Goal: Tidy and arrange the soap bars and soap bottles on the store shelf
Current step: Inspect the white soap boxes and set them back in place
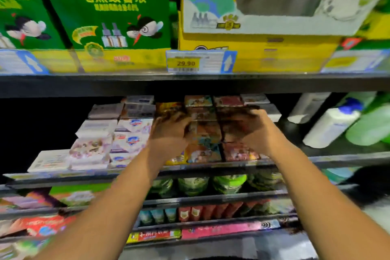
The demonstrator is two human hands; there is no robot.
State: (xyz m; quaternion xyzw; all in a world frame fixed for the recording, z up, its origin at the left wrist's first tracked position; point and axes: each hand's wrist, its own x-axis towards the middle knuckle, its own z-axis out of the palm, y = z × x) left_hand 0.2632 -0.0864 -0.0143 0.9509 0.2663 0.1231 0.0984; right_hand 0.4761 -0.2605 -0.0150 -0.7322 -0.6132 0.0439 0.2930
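white bottles (329, 126) right, green boxes (109, 10) above

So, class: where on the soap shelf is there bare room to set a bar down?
Seemingly bare: the dark stretch left of the white soap boxes, and a narrow gap between the red soap stack and the white bottle. Crowded: the centre, where the left hand and right hand reach into tightly packed stacks.

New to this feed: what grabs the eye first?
Left hand and right hand meet mid-frame on the stacked soap bars on the shelf. Above, green boxes sit left and a yellow box right; bottles sit far right of the bars.
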